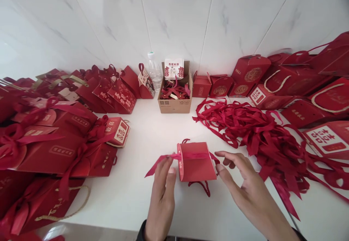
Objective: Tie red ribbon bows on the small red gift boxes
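A small red gift box [198, 172] lies on the white table in front of me, with dark red cord handles [204, 188] sticking out on its near and far sides. A pinkish-red ribbon [196, 156] runs across its upper face, and one loose end trails to the left. At the left side, my left hand [163, 188] has its fingers closed on that ribbon close to the box. My right hand [242, 177] is at the right side, thumb and index finger apart around the ribbon's other end, where it folds down past the box edge.
A heap of loose red ribbons [253, 132] spreads at right. Several red boxes [249, 73] line the wall behind it. More ribboned boxes [68, 135] crowd the left. At the back stand a cardboard box [175, 107] holding ribbon pieces and a clear bottle [155, 72].
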`<state>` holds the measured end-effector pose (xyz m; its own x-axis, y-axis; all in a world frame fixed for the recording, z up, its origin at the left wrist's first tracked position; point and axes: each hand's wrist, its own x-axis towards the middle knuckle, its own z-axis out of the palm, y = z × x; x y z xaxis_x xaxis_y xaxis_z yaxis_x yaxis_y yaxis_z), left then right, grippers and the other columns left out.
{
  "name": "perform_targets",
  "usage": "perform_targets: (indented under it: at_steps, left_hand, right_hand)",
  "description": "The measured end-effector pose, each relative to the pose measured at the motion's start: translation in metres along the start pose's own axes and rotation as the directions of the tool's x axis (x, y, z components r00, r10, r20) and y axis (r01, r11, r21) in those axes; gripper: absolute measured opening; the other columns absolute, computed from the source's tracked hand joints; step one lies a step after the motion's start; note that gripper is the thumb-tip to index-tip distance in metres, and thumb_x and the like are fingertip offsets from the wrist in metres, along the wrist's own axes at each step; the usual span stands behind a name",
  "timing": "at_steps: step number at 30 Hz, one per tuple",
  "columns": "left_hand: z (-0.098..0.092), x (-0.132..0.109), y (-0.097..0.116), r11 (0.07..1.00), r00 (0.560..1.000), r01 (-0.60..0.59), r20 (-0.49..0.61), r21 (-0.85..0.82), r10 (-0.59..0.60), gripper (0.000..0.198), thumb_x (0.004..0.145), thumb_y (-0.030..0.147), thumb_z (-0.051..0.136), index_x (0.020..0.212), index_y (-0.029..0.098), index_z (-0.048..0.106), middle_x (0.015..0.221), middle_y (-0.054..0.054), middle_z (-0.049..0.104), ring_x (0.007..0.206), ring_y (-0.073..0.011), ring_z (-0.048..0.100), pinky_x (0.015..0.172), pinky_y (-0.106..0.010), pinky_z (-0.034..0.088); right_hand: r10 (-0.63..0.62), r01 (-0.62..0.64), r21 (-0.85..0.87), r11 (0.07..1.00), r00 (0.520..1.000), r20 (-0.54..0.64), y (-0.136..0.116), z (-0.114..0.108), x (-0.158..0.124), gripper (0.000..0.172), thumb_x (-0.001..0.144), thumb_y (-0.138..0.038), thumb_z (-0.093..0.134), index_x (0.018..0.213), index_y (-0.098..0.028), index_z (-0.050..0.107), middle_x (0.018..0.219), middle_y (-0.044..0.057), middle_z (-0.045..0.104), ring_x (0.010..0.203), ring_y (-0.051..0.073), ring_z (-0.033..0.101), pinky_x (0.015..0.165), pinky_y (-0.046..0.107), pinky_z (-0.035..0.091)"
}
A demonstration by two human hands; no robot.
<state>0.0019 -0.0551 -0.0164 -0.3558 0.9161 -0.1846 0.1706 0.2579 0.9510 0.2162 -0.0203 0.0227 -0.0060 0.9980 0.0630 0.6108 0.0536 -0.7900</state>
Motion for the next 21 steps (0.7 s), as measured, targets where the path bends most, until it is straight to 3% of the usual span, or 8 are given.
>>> perform_targets:
  at_steps: [2, 4, 8, 11, 15, 19, 21]
  left_hand:
    - [0.006, 0.009, 0.009, 0.994, 0.995, -0.099, -0.008, -0.036, 0.099, 0.053, 0.096, 0.064, 0.059, 0.140, 0.035, 0.066, 0.146, -0.011, 0.064, 0.153, -0.0353, 0.038, 0.119, -0.057, 0.039]
    - [0.010, 0.017, 0.024, 0.973, 0.974, -0.219, 0.037, -0.075, 0.222, 0.047, 0.101, 0.057, 0.055, 0.143, 0.035, 0.064, 0.148, -0.010, 0.062, 0.152, -0.0324, 0.040, 0.122, -0.054, 0.036]
    - [0.012, 0.027, 0.051, 0.908, 0.912, -0.402, 0.041, -0.117, 0.409, 0.027, 0.106, 0.044, 0.054, 0.107, 0.028, 0.075, 0.120, -0.008, 0.071, 0.124, -0.0264, 0.062, 0.103, -0.039, 0.050]
    - [0.010, 0.032, 0.060, 0.910, 0.920, -0.380, 0.029, -0.163, 0.390, 0.026, 0.104, 0.041, 0.059, 0.087, 0.024, 0.068, 0.095, -0.004, 0.069, 0.096, -0.0209, 0.064, 0.085, -0.031, 0.051]
    - [0.009, 0.036, 0.065, 0.928, 0.946, -0.308, 0.031, -0.209, 0.321, 0.022, 0.099, 0.040, 0.066, 0.086, 0.022, 0.064, 0.085, -0.001, 0.066, 0.080, -0.0167, 0.061, 0.076, -0.028, 0.050]
    - [0.008, 0.039, 0.072, 0.925, 0.954, -0.294, -0.013, -0.239, 0.300, 0.019, 0.092, 0.036, 0.075, 0.101, 0.022, 0.066, 0.084, 0.001, 0.063, 0.079, -0.0142, 0.060, 0.076, -0.026, 0.051]
    - [0.006, 0.041, 0.078, 0.917, 0.973, -0.209, 0.024, -0.338, 0.231, 0.027, 0.091, 0.036, 0.078, 0.111, 0.021, 0.066, 0.086, 0.001, 0.063, 0.077, -0.0131, 0.060, 0.076, -0.025, 0.052]
  right_hand:
    - [-0.026, 0.026, -0.014, 1.000, 1.000, 0.017, 0.000, -0.006, 0.007, 0.032, 0.100, -0.055, 0.055, 0.101, -0.028, 0.072, 0.097, 0.007, 0.072, 0.085, 0.024, 0.071, 0.050, 0.028, 0.055]
    - [-0.027, 0.027, -0.009, 1.000, 0.999, 0.018, -0.001, -0.009, 0.011, 0.030, 0.101, -0.053, 0.055, 0.098, -0.028, 0.071, 0.087, 0.004, 0.072, 0.076, 0.022, 0.070, 0.049, 0.027, 0.054]
    - [0.002, 0.002, 0.039, 0.999, 0.996, -0.091, -0.006, -0.012, 0.014, 0.027, 0.102, -0.054, 0.056, 0.105, -0.029, 0.068, 0.076, 0.000, 0.073, 0.070, 0.021, 0.074, 0.048, 0.025, 0.053]
    - [-0.027, 0.046, 0.093, 0.995, 0.981, -0.194, -0.014, -0.013, 0.016, 0.025, 0.100, -0.053, 0.061, 0.104, -0.029, 0.070, 0.093, 0.002, 0.081, 0.091, 0.024, 0.079, 0.064, 0.027, 0.061]
    - [0.002, 0.043, 0.255, 0.966, 0.985, -0.174, -0.030, -0.014, 0.019, 0.024, 0.098, -0.051, 0.065, 0.109, -0.031, 0.073, 0.115, 0.002, 0.080, 0.111, 0.024, 0.076, 0.092, 0.032, 0.063]
    - [-0.053, 0.112, 0.317, 0.942, 0.980, -0.191, -0.042, -0.014, 0.023, 0.021, 0.098, -0.048, 0.068, 0.109, -0.031, 0.075, 0.112, 0.002, 0.080, 0.105, 0.023, 0.077, 0.094, 0.033, 0.064]
    - [-0.067, 0.128, 0.311, 0.942, 0.978, -0.197, -0.045, -0.014, 0.026, 0.021, 0.098, -0.047, 0.068, 0.108, -0.030, 0.076, 0.110, 0.003, 0.080, 0.104, 0.023, 0.077, 0.091, 0.033, 0.065]
